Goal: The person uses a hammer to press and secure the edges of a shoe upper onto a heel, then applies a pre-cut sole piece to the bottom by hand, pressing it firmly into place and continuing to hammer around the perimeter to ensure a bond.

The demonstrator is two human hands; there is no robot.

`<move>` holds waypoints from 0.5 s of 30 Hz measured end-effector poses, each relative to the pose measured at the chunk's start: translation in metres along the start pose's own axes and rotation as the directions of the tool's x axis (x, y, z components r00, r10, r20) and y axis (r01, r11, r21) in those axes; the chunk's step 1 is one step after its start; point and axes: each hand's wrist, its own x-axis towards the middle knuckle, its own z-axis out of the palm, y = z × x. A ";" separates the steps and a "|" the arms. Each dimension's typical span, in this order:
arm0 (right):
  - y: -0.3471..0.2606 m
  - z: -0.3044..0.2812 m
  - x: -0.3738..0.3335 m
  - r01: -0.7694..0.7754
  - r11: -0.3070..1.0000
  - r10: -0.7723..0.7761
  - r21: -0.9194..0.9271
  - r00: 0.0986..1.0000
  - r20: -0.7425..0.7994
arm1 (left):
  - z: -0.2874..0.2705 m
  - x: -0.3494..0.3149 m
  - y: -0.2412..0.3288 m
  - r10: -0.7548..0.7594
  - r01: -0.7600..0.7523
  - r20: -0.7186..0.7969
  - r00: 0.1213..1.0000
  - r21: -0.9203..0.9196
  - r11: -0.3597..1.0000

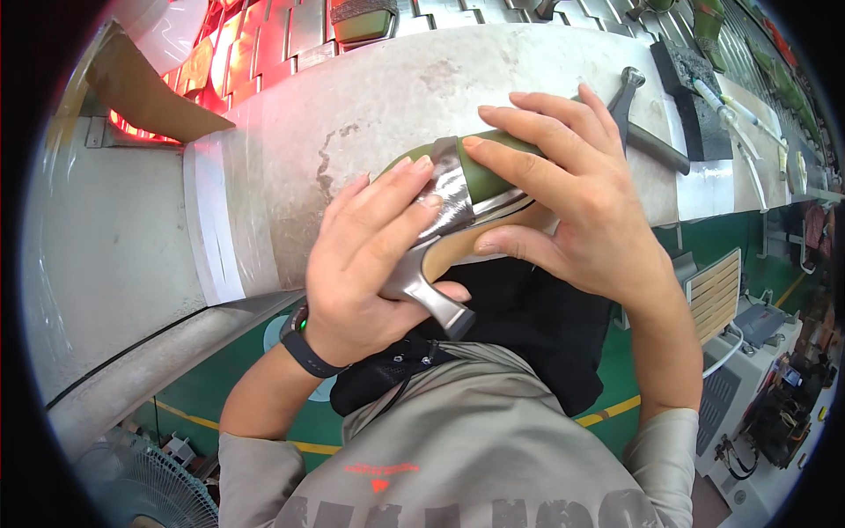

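Note:
A green high-heeled shoe (486, 182) lies on its side between my hands at the worktable's near edge. A shiny dark silver band crosses its upper, the sole is tan, and the silver-grey heel (429, 297) points toward my body. My left hand (356, 260) is closed round the heel end, its fingertips on the silver band and its thumb behind the heel. My right hand (572, 194) grips the toe end, fingers spread over the green upper and thumb against the sole.
A pale worktable (290, 114) curves across in front of me. To the right lie a dark-handled hammer (630, 84), a black block (695, 110) and brushes (717, 99). Beyond runs a slatted metal conveyor (440, 12) carrying another green shoe (365, 25). A fan (145, 480) stands lower left.

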 end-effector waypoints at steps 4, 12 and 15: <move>0.006 0.005 -0.011 0.044 0.993 -0.051 -0.112 0.997 -0.060 | -0.010 0.010 0.008 -0.061 0.069 0.177 0.982 -0.039 0.997; -0.011 0.007 -0.009 0.042 0.996 -0.045 -0.072 0.998 -0.041 | -0.007 0.027 -0.004 -0.276 0.361 0.276 0.921 -0.330 0.872; -0.011 0.003 -0.008 0.034 0.995 -0.035 -0.094 0.999 -0.006 | -0.007 0.032 0.000 -0.347 0.437 0.308 0.886 -0.302 0.847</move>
